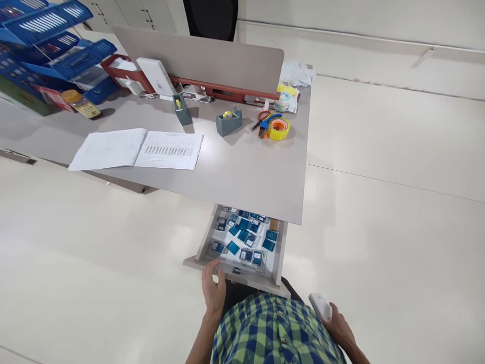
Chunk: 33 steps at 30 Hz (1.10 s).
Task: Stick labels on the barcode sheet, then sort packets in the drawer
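Observation:
An open drawer (200, 253) sticks out from under the grey desk (242, 172), filled with several small blue packets (244, 236). My left hand (213, 288) rests against the drawer's front edge, fingers curled on it. At my right side, by my checked shirt, my right hand (339, 326) is closed around a small white object (320, 306) that I cannot name.
On the desk lie an open booklet (136, 149), a grey tape dispenser (229, 121), a yellow tape roll (279, 128) with scissors (263, 117), a small grey holder (182, 109), blue paper trays (49, 40) at the left and a divider panel (200, 58). Pale floor surrounds the desk.

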Tool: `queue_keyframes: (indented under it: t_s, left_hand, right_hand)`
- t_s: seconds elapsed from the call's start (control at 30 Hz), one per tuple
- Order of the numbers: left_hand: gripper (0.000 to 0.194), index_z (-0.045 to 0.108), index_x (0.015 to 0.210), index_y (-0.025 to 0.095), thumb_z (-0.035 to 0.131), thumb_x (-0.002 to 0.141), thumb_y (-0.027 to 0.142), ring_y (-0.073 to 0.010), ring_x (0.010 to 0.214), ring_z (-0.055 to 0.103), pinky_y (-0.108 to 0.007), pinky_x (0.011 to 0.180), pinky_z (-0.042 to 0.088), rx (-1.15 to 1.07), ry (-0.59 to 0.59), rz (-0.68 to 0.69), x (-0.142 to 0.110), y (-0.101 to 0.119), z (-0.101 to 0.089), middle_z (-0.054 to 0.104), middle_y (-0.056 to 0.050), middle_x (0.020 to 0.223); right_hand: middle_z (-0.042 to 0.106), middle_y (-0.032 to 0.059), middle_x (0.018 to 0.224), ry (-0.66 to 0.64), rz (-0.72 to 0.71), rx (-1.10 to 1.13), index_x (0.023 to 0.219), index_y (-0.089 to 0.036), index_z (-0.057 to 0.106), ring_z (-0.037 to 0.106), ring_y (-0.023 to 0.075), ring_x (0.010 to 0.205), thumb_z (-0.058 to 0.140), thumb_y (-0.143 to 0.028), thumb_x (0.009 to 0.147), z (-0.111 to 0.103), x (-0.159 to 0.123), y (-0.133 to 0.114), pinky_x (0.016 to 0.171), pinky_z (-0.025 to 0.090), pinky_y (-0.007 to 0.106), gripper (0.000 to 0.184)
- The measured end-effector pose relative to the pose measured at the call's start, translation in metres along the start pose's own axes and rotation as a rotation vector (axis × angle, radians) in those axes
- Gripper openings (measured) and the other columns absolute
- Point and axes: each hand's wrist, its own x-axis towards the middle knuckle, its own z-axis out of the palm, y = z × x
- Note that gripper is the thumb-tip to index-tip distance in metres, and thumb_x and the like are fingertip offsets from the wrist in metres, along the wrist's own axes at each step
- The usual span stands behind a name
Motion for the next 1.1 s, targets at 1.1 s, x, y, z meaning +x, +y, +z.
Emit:
queue_keyframes:
  t_s: [1.1]
  left_hand:
    - [0.038, 0.053, 0.105, 0.014, 0.052, 0.076, 0.039, -0.0291, 0.124, 0.036, -0.05, 0.103, 0.03, 0.046, 0.221, 0.025, 0.011, 0.022, 0.039, 0.052, -0.016, 0.12]
  right_hand:
    - [0.049, 0.0211, 0.116, -0.004, 0.021, -0.01, 0.133, -0.006, 0.023, 0.051, 0.0301, 0.108, 0.044, -0.041, 0.082, -0.002, 0.001, 0.003, 0.086, 0.041, 0.038, 0.066]
